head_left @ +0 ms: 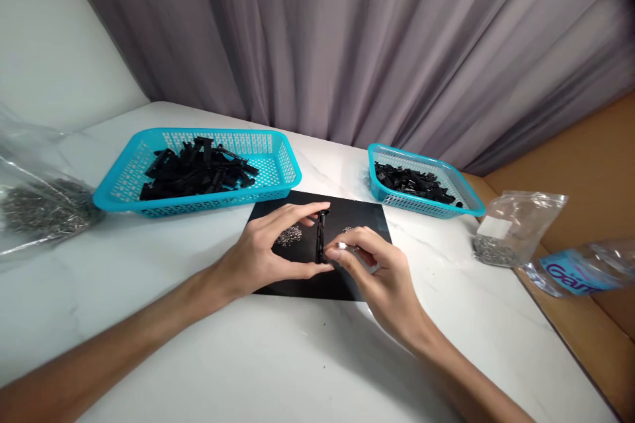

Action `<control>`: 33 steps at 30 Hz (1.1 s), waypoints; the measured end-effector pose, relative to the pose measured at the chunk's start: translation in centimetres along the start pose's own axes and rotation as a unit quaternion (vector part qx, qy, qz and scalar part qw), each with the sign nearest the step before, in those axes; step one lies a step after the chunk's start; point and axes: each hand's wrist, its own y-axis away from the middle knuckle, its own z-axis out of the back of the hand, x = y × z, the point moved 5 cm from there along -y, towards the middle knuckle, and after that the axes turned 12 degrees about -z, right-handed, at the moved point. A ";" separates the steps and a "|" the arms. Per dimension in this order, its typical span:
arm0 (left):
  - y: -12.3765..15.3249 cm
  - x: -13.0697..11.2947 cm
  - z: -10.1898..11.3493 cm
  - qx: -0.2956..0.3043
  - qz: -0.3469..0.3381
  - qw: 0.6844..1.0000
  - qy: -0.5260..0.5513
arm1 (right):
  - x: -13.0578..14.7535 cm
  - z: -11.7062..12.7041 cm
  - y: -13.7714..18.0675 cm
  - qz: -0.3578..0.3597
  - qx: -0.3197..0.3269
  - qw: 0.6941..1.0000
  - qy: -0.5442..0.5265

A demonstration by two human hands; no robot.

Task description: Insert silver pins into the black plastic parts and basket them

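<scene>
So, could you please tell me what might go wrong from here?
The left hand grips the long, narrow black plastic part by its two ends, so it could slip out.
The right hand, with its fingertips by the lower end, might nudge it askew.
The heap of small, silvery metal pieces lies loose on the flat black mat; a brush of the left hand could scatter it.

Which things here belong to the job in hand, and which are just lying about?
Likely for the job:
black part, in left hand, right hand at lower end
mat; metal pieces
left basket; right basket
left bag; right bag

Apparently lying about:
bottle; background curtain
</scene>
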 end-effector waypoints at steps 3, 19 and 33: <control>0.0 0.0 0.0 0.006 -0.013 1.000 -0.002 | 0.3 -0.1 0.1 0.027 0.014 0.999 0.014; -0.2 -0.8 -0.2 0.029 -0.087 0.996 -0.009 | 1.2 0.2 0.4 0.210 0.135 0.943 0.220; 0.0 -1.9 -0.1 -0.001 -0.174 0.980 -0.100 | -1.1 -0.4 -0.9 -0.104 0.181 0.976 -0.054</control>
